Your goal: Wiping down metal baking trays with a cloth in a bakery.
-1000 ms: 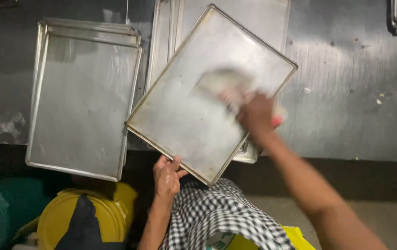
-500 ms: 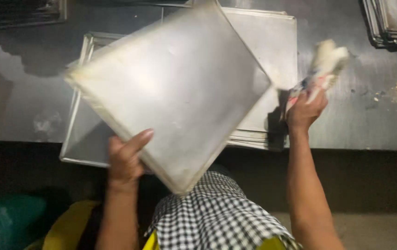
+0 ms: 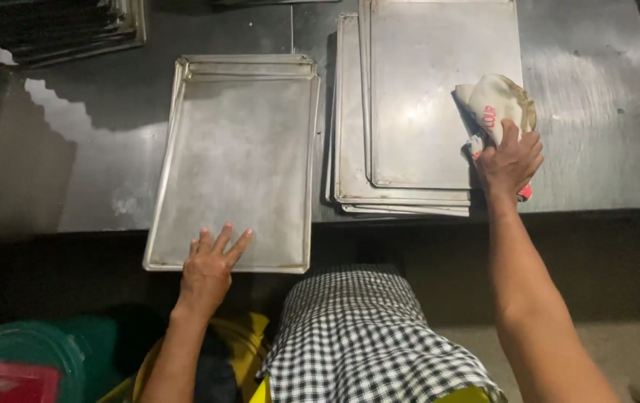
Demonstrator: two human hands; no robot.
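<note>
**Tray laid flat on the left stack, cloth kept in the right hand**

Head view: a metal baking tray (image 3: 238,157) was seen lying flat on the steel counter (image 3: 596,149), on top of a short stack at the left. Half a second earlier that tray had been held up, tilted, over the counter; it had since been set down, so the handling of this tray was judged to be finished or nearly so. The left hand (image 3: 208,265) was laid on the tray's near edge, fingers spread and open, with nothing gripped. The right hand (image 3: 510,160) was closed around a crumpled pale cloth (image 3: 495,101), which was pressed against the right edge of a second stack of trays (image 3: 417,112) lying just beside the first, to its right. The cloth had been raised in the air a moment before and had since been brought down to the counter.

A small red printed mark was visible on the cloth; its wording was left unread. Dark racks or trays (image 3: 58,26) were piled at the far left corner. Below the counter's near edge, a green round lid (image 3: 21,358) with a red rectangular piece (image 3: 6,380) on it was seen at the near left, and a yellow container (image 3: 253,336) was partly hidden by a black-and-white checked garment (image 3: 357,336)
</note>
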